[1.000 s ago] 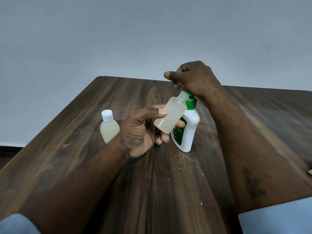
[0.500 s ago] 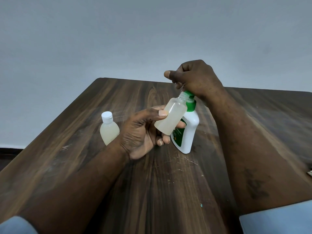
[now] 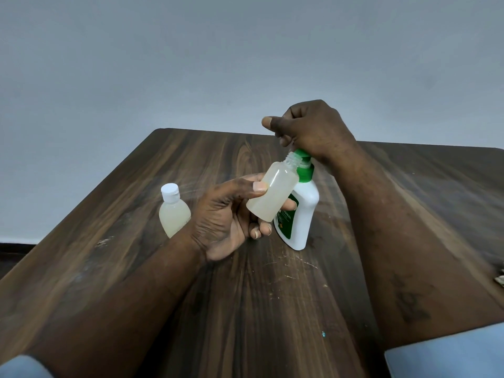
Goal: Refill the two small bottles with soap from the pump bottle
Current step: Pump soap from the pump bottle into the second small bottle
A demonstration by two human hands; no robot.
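Head view, left to right. Capped small bottle (image 3: 174,214) stands on the bench (image 3: 272,309), nearest the left edge of the three, with pale soap up to its shoulder; unmoved over the last second. Left hand (image 3: 223,222) is just right of it, thumb and fingers wrapped round the open small bottle (image 3: 272,195), tilted so its threaded mouth sits under the spout. Same hold and tilt as a second ago, and the cloudy fill looks no higher. Pump bottle (image 3: 302,214) is upright on the bench directly behind; whether it touches the held bottle, cannot tell. Right hand (image 3: 313,129) is curled over the green pump head, thumb jutting left, position all but unchanged. Reading: one bottle done, this one close, little soap coming. Room: open bench toward the viewer and rightward, with some bench beyond the pump bottle before the far edge.
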